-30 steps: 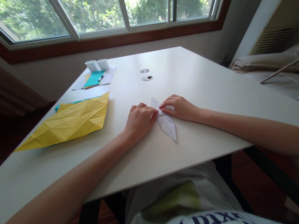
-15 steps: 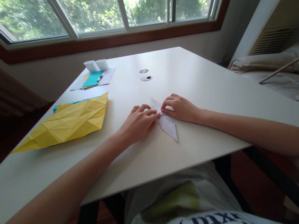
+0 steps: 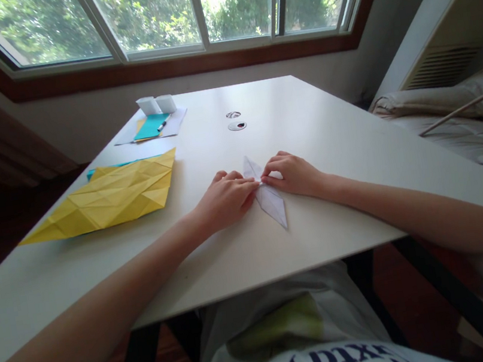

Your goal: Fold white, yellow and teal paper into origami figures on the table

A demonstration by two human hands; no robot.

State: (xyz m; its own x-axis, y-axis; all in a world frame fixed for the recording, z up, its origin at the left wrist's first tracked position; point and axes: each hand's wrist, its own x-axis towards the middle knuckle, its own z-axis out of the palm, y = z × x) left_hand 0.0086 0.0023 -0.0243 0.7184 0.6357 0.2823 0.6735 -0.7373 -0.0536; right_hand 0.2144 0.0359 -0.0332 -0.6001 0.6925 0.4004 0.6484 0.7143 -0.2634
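Observation:
A folded white paper [image 3: 272, 205] lies on the white table, a narrow shape with one point toward me and another away. My left hand [image 3: 231, 196] grips its middle from the left, fingertips pressed together on the paper. From the right, my right hand [image 3: 289, 172] pinches the same middle part between thumb and forefinger. The fingertips of both hands nearly meet there and cover the fold between them.
Creased yellow paper [image 3: 111, 194] lies on the table's left side, over a teal piece. Farther back are two small white holders [image 3: 156, 105], a teal sheet [image 3: 151, 126] and a pen [image 3: 164, 123]. Two round fittings [image 3: 237, 126] sit in the tabletop [image 3: 328, 125].
Both hands stay on the white paper in almost the same place. The fingertips shift very slightly; the whole view moves a little.

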